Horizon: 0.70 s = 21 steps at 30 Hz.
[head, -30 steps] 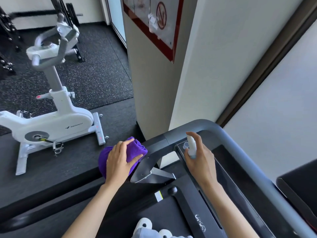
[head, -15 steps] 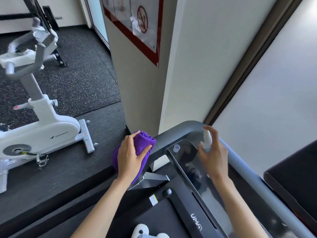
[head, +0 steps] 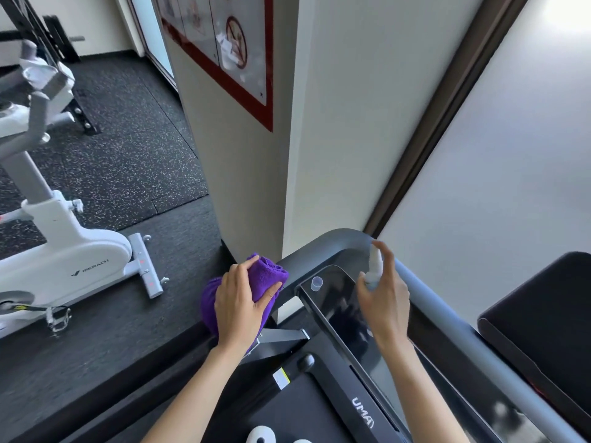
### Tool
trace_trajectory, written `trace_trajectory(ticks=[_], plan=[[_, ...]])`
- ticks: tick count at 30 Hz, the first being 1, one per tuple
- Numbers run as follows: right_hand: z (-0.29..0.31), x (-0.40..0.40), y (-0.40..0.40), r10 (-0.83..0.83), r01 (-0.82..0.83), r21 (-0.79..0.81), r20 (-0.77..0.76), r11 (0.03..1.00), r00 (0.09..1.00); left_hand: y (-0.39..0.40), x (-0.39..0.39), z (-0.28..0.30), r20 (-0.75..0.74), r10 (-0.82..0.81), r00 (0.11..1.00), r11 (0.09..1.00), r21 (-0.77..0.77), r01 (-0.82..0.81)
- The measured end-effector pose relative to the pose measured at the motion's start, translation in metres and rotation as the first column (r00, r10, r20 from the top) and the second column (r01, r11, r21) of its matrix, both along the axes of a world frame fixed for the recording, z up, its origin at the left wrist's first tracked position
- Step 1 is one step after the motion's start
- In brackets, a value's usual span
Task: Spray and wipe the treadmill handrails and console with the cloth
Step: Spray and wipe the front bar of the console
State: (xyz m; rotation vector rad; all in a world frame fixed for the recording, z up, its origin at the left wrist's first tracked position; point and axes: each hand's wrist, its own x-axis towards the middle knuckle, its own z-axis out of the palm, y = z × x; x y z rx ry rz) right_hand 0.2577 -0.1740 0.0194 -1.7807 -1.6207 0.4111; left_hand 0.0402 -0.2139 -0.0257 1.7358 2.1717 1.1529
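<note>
Left hand [head: 241,306]: we grip the bunched purple cloth [head: 267,276], pressed on the handrail [head: 323,247] corner.
Right hand [head: 385,302]: we hold the spray bottle [head: 374,266], index finger on top.
Console [head: 342,302]: at the cloth's 4 o'clock.
Cap [head: 316,284]: sits on the console's far end.

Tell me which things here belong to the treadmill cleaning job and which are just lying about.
Part of the job:
purple cloth, held by left hand
spray bottle, held by right hand
console
handrail

Just about:
exercise bike
wall notice
small clear cap on the console
</note>
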Motion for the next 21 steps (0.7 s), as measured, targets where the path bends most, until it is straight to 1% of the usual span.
trace_trajectory(ticks=[6,11,14,17,19,21], plan=[[0.005,0.034,-0.007,-0.131,0.130,-0.018,-0.049,0.991,0.990,0.000,0.006,-0.005,-0.095,0.020,0.995,0.999,-0.033,-0.023],[0.006,0.043,-0.026,-0.170,0.170,-0.013,-0.060,0.985,0.984,0.000,0.006,-0.008,-0.135,0.024,0.991,0.999,-0.022,-0.027],[0.006,0.043,-0.042,-0.143,0.143,-0.016,-0.023,0.990,0.989,0.001,0.006,-0.009,-0.147,0.027,0.989,0.999,-0.019,-0.030],[0.002,0.036,-0.062,-0.045,0.045,-0.024,0.017,0.999,0.999,0.002,0.006,-0.008,-0.160,0.020,0.987,1.000,-0.008,-0.022],[-0.002,0.033,-0.072,-0.025,0.024,-0.048,-0.013,0.999,1.000,0.004,0.005,-0.007,-0.153,0.017,0.988,1.000,-0.009,-0.018],[-0.006,0.033,-0.078,-0.051,0.046,-0.070,-0.065,0.996,0.997,0.006,0.004,-0.006,-0.139,0.011,0.990,1.000,-0.015,-0.013]])
